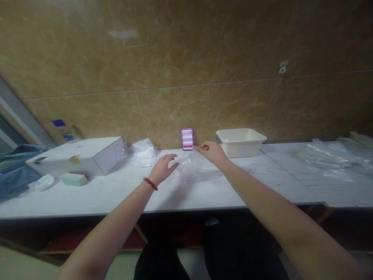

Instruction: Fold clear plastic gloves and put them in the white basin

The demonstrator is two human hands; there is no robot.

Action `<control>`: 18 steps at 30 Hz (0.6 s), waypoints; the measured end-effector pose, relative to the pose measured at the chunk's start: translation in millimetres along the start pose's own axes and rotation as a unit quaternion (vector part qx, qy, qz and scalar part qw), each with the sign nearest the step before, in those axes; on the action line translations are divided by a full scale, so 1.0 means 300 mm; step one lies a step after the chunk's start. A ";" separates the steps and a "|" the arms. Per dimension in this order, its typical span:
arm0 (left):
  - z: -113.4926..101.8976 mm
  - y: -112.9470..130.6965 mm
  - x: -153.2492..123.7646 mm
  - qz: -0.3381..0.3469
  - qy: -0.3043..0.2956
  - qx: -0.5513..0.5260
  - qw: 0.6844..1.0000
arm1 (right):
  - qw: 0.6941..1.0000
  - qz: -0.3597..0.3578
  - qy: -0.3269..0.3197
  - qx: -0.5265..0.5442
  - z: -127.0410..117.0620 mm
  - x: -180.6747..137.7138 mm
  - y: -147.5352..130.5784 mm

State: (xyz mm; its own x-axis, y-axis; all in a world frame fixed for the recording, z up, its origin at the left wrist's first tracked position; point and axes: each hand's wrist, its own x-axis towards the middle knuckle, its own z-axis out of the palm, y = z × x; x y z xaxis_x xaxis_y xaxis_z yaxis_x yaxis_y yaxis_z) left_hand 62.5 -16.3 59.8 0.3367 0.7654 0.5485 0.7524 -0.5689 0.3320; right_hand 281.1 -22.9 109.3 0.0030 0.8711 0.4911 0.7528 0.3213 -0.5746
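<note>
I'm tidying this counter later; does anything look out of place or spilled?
I see no spill. The crumpled plastic beside the white box and the loose clear plastic at far right look untidy, wrinkled rather than flat, though that may be normal here.

The bag (186, 161) is clear, tub (241, 149) cream, wall (204, 50) marbled brown.

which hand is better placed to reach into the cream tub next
Likely the right hand: it is close beside the cream tub, while the left hand is farther off, though the right seems to pinch clear plastic.
</note>
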 end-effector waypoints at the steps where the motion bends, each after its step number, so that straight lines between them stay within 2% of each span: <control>1: 0.005 0.022 0.005 -0.001 0.030 0.008 1.000 | 1.000 -0.005 0.000 -0.021 -0.003 0.009 -0.006; 3: 0.013 0.079 0.014 -0.009 0.069 0.005 0.998 | 0.998 -0.019 -0.008 -0.053 -0.006 0.027 -0.019; 7: 0.015 0.181 0.036 -0.012 0.077 0.001 0.997 | 0.996 -0.042 -0.031 -0.067 -0.017 0.047 -0.051; 10: -0.004 0.186 0.065 -0.037 0.045 -0.002 0.998 | 0.998 -0.013 -0.061 -0.014 -0.040 0.053 -0.061; 12: -0.026 0.163 0.086 -0.081 0.002 -0.053 0.995 | 0.994 0.031 -0.091 0.060 -0.055 0.059 -0.055; 15: -0.062 0.133 0.112 -0.156 -0.049 -0.208 0.964 | 0.962 0.108 -0.133 0.211 -0.066 0.073 -0.034; 18: -0.084 0.131 0.130 -0.202 -0.067 -0.367 0.906 | 0.928 0.163 -0.165 0.291 -0.062 0.088 -0.014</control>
State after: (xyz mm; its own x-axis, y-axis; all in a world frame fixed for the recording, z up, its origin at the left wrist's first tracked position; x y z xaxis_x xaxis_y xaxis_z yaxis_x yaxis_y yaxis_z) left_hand 91.0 -16.5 113.6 0.2203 0.9572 0.1878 0.2667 -0.2443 0.9323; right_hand 290.2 -8.2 137.0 -0.1064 0.9926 0.0578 0.2632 0.0842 -0.9610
